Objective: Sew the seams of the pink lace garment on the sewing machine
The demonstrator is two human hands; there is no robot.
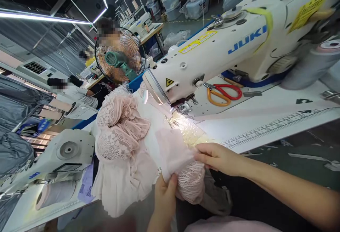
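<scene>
A pale pink lace bra (172, 150) is stretched between my hands, its smooth fabric panel lying over the table edge in front of the sewing machine (186, 69). My left hand (165, 193) pinches the panel's lower edge between thumb and fingers. At the panel's right edge, my right hand (217, 157) grips the fabric, fingers closed. A lace cup (191, 182) hangs below and between the hands. The lit needle area (177, 113) is just beyond the panel. Left of it lies a heap of similar pink lace pieces (117, 129).
Red and orange-handled scissors (225, 94) lie behind the needle area. A printed ruler strip (276, 129) runs along the table front. Thread cones (310, 65) stand at the right. A second sewing machine (66, 150) is at left. A fan (119, 56) and people at other machines are beyond.
</scene>
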